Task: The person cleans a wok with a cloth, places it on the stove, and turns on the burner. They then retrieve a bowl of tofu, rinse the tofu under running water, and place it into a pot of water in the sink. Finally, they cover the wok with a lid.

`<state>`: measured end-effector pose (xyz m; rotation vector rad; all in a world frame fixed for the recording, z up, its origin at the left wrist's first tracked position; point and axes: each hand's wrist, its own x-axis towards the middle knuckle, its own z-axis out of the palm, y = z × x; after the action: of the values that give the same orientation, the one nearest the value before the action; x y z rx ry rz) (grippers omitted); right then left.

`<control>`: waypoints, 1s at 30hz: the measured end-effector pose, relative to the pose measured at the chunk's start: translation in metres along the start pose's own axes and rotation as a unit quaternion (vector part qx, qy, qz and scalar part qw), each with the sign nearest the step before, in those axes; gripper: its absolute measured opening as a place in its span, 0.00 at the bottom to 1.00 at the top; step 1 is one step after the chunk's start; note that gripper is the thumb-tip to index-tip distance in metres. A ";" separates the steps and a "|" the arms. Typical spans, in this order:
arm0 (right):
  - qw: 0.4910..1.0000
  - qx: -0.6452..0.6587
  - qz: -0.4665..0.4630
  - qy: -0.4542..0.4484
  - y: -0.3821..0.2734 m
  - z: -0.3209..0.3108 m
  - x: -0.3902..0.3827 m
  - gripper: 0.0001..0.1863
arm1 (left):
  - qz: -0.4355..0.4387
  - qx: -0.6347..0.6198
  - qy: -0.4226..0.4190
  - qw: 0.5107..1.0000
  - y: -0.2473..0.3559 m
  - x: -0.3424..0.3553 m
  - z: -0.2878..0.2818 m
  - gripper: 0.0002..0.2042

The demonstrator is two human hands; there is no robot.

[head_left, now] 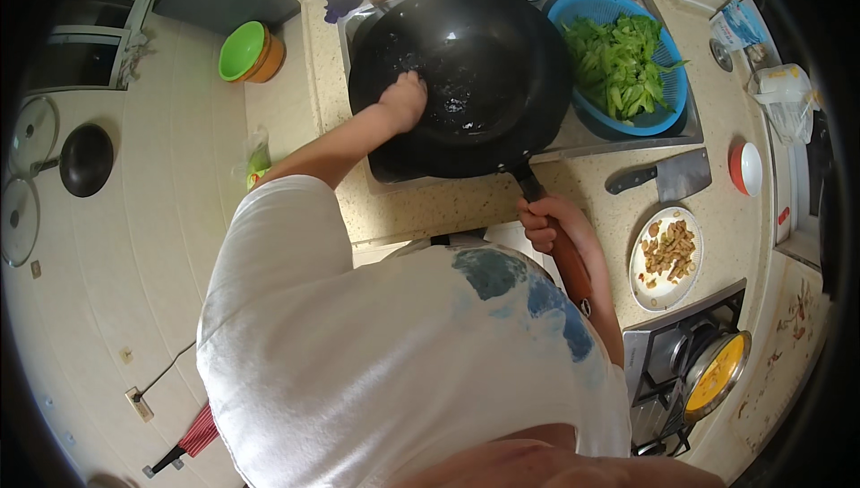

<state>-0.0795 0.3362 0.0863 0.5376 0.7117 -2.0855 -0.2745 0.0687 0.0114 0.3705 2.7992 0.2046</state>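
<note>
Black wok: it lies over the metal sink (582,149) on the far side of the desk (430,206), its wide mouth turned up; the black wok (502,85) has shiny wet spots at the bottom and on the left inner wall.
Left hand: the left hand (403,101) is inside the wok at its left part, with fingers bent; whether it holds something, I cannot tell.
Right hand: the right hand (557,217) is closed firmly around the brown handle (569,264), which points to the near right.
Blue basket: the blue basket (678,94) is just right of the wok, at the right end of the sink, filled with green leaves (620,62).
White plate: the white plate (640,286) stands on the right of the desk and carries small brownish pieces (670,253).
Yellow liquid: a metal pan (744,345) on the stove (638,345), at the near right, contains yellow liquid (714,378).
Small bowl: the red and white bowl (751,168) is at the far right of the plate; the cleaver (683,174) lies between the basket and the plate.
Left side: a green bowl (240,51) sits in an orange container (270,62).
In the way: the wok covers most of the sink, and the left forearm (345,143) crosses over its left rim.
</note>
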 end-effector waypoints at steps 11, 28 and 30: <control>1.000 -0.004 0.009 -0.002 -0.002 -0.001 0.001 0.04 | 0.153 0.149 0.079 0.974 -0.008 0.019 -0.006 0.14; 1.000 -0.018 0.005 0.016 0.002 -0.002 0.000 0.06 | 0.192 0.128 -0.155 0.961 0.009 0.024 -0.001 0.18; 1.000 -0.013 0.003 0.010 0.001 -0.002 0.001 0.05 | 0.213 0.127 -0.189 0.950 0.005 0.013 -0.011 0.17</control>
<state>-0.0792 0.3365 0.0836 0.5457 0.7455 -2.0660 -0.2893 0.0758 0.0190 0.9666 2.3371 -0.1280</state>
